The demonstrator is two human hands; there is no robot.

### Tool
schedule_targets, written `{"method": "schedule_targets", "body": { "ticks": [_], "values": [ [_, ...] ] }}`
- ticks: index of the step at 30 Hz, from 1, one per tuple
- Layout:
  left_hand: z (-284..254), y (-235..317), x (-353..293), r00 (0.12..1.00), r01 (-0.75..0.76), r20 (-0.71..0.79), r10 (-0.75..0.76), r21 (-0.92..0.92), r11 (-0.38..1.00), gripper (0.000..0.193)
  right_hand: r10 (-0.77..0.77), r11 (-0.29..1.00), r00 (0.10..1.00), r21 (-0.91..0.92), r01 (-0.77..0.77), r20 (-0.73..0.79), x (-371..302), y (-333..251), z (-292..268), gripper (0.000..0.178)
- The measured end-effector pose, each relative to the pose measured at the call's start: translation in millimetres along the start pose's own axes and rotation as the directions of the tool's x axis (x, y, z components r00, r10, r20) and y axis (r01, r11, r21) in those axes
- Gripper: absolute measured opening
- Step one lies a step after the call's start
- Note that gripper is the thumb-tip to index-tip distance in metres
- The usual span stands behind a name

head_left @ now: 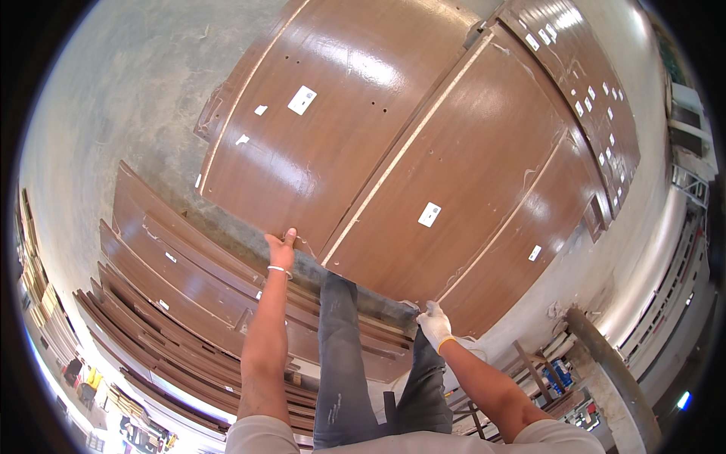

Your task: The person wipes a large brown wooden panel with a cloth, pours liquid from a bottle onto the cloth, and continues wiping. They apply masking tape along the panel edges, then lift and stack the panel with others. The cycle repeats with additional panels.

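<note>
A large brown wooden panel (427,163) with a white label lies in front of me, its pale raw edge along its left side. Another brown panel (310,155) lies against it on the left. My bare left hand (281,250), with a white band at the wrist, is closed on the near edge of the left panel; its thumb is on top and its other fingers are mostly hidden. At the near right corner of the middle panel, my right hand (434,325) in a white glove is closed round the edge, beside a narrower brown panel (522,250).
Several brown boards (174,257) lie stacked at the left, reaching behind my legs. More labelled panels (582,91) stand at the far right. A thick pipe (612,371) and a metal rack (529,371) are at the near right. Grey concrete floor (136,98) shows at the far left.
</note>
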State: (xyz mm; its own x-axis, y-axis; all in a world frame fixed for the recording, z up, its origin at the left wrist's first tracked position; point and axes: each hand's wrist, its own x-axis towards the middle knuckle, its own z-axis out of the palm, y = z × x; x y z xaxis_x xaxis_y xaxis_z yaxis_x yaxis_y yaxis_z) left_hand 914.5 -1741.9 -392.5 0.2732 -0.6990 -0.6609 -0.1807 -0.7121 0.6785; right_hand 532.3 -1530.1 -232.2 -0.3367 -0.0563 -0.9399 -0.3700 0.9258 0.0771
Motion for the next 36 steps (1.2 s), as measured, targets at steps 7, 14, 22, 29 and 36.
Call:
{"method": "schedule_targets", "body": {
  "ticks": [7, 14, 22, 29, 36],
  "values": [
    [-7.4, -2.3, 7.2, 0.997, 0.059, -0.069, -0.046, 0.204, 0.977, 0.091, -0.193, 0.981, 0.979, -0.007, 0.193, -0.063, 6.8, -8.0, 3.6, 0.065],
    [-9.3, -1.5, 3.3, 0.999, -0.023, 0.044, 0.022, 0.017, 1.0, 0.102, -0.146, 0.989, 0.988, -0.039, 0.144, -0.041, 8.1, -15.1, 13.1, 0.062],
    [-20.3, -3.2, 7.7, 0.996, -0.01, 0.089, 0.014, -0.045, 0.999, 0.092, -0.218, 0.976, 0.976, 0.015, 0.218, 0.001, 28.5, -6.8, 36.9, 0.061],
    [-14.3, -2.0, 2.0, 0.997, -0.011, 0.081, 0.006, 0.058, 0.998, 0.092, -0.216, 0.975, 0.973, -0.03, 0.219, 0.084, 16.4, -24.1, 46.5, 0.061],
    [-24.3, 18.7, 13.0, 0.951, 0.281, 0.161, -0.262, -0.107, 0.954, 0.085, -0.261, 0.964, 0.932, 0.024, 0.263, 0.252, 3.7, -60.9, 60.5, 0.055]
  ]
}}
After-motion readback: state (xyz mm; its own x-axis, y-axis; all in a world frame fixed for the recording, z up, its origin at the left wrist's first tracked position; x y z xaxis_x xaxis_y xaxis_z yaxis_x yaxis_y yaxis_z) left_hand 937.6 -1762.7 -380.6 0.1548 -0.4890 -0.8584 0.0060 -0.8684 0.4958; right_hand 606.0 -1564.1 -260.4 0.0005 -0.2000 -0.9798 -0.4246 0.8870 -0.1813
